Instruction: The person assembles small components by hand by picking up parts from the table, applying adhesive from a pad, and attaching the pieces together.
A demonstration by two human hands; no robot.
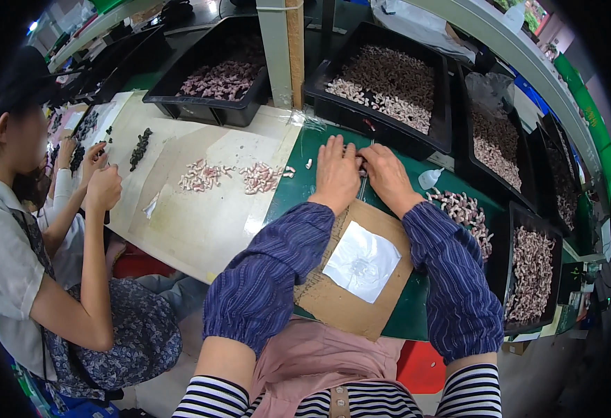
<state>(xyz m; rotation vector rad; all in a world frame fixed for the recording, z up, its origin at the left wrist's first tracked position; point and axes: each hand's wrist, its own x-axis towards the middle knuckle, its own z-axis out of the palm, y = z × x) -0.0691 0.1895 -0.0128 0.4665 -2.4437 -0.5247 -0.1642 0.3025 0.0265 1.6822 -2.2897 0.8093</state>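
My left hand (337, 167) is palm down on the green mat (288, 202), its fingers bent forward close together. My right hand (387, 173) meets it from the right, fingers curled in toward the left thumb. Something small and dark shows between the hands, mostly covered by the fingers; its kind cannot be made out. Left of my left hand lies one small pale piece (309, 164). Beside my right hand is a small white squeeze bottle (429, 178), and a heap of small pinkish-white curved pieces (464, 214) lies beyond it. Under my wrists is a cardboard sheet (319, 289) with white paper (362, 261) on it.
Black bins of similar pieces stand behind my hands (382, 127), at the back left (215, 110) and at right (500, 279). A post (277, 63) rises at the back. Two small piles (260, 178) lie on the pale board. A co-worker (75, 279) sits at left, handling dark pieces.
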